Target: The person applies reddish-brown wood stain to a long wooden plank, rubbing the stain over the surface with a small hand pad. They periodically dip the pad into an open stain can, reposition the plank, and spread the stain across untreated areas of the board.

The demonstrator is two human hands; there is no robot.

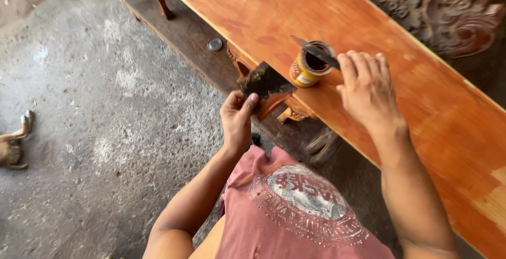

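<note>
My left hand (238, 115) grips a flat, dark, stained scraper blade (265, 82) by its lower corner, just off the near edge of a long orange-brown wooden board (421, 95). My right hand (366, 87) rests palm down on the board with its fingers apart, fingertips touching the end of a thin metal tool (315, 51) that lies across the mouth of a small open yellow tin (308, 65). The tin stands on the board near its edge, between my two hands.
A round metal lid (214, 44) lies on a dark wooden rail below the board. Carved dark wood (443, 6) shows beyond the board at top right. Grey concrete floor (105, 106) spreads to the left, where an animal's legs (15, 143) lie.
</note>
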